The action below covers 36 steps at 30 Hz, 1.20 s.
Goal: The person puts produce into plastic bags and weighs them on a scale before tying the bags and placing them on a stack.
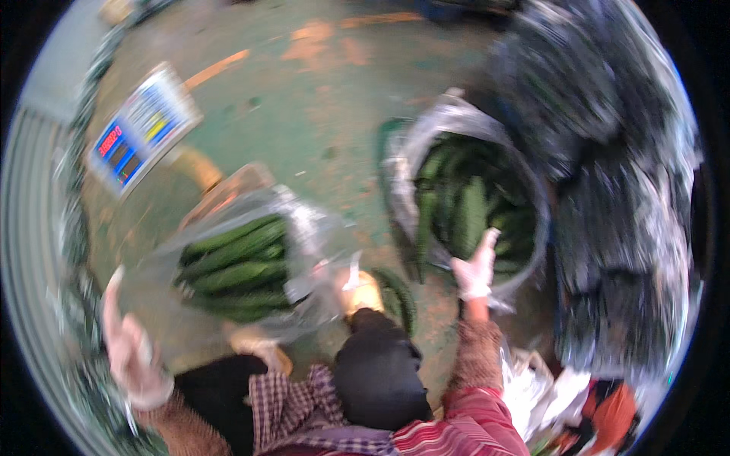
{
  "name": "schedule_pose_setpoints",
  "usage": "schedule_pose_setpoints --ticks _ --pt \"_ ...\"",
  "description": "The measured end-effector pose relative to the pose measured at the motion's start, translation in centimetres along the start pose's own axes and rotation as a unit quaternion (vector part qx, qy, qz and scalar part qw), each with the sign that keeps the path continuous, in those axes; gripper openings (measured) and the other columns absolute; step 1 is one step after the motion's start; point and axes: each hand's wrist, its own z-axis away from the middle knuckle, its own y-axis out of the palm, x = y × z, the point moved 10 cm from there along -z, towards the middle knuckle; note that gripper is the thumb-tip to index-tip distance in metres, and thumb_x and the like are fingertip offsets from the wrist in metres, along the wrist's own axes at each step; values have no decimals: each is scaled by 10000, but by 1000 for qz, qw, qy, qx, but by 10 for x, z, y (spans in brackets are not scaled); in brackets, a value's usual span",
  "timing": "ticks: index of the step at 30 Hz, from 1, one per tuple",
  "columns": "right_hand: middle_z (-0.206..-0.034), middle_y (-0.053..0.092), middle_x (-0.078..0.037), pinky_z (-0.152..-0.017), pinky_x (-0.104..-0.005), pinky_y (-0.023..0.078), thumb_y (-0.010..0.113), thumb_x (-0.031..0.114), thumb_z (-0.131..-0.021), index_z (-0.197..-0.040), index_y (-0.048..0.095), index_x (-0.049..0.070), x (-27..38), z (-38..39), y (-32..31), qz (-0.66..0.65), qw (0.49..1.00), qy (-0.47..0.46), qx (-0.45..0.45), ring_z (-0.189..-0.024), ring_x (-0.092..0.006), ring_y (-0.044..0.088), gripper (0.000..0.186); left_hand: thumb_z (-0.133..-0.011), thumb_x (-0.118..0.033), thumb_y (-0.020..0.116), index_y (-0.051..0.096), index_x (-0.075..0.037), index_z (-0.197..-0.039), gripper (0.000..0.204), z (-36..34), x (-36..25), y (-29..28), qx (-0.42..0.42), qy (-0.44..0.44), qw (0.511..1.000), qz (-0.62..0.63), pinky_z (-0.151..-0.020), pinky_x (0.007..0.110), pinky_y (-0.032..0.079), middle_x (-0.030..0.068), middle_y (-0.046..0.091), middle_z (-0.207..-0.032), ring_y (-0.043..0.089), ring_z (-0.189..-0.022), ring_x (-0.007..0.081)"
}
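Holding my left hand (pixel 138 353) loosely spread and empty beside one clear bag (pixel 310 214) of at least four cucumbers (pixel 239 262), I have my right hand (pixel 475 267) over one lined tub (pixel 542 216) of partly hidden, uncountable cucumbers, its grip too blurred to tell.

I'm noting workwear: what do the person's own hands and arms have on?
The left hand and right hand appear to wear thin, whitish, see-through gloves. Brown, fuzzy sleeves cover both forearms; red striped fabric shows above the right one. Blur hides finer detail.
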Motion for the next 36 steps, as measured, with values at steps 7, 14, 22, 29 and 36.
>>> schedule_pose_setpoints --ticks 7,14,22,29,36 --pt "-1257 505 -236 -943 -343 432 636 -58 -574 -1333 377 -77 247 101 -111 -10 837 -520 172 -1109 -349 555 802 -775 -193 605 190 69 -1408 801 1 -4 -16 100 -26 993 49 -344 196 246 -5 446 -482 327 -362 53" --pt "-1144 524 -241 -805 -459 476 581 45 -729 -1421 235 52 414 202 71 159 672 -599 406 -962 -388 578 774 -765 -123 592 249 77 -1394 744 12 -15 -31 103 -47 973 203 -369 178 326 41 538 -567 414 -416 55" --pt "-1441 283 -112 -953 -658 301 735 326 -687 -1430 230 177 408 270 192 173 594 -694 370 -1341 -346 246 911 -787 -80 560 232 74 -1394 707 2 -10 -52 86 -52 984 147 -360 197 331 52 532 -547 413 -395 68" --pt "-1453 295 -113 -1002 -625 272 717 446 -696 -1409 318 193 423 193 221 58 649 -634 417 -1344 -357 245 855 -861 -18 442 327 59 -1366 524 -12 -11 -63 26 -94 971 218 -366 173 286 18 514 -565 387 -413 39" --pt "-1373 432 -101 -1058 -338 278 421 124 -876 -1296 483 114 326 89 174 349 664 -634 188 -1281 -203 383 425 -901 -110 455 342 25 -1369 501 -21 -9 -80 -4 -79 985 156 -345 166 239 -73 336 -513 277 -391 8"
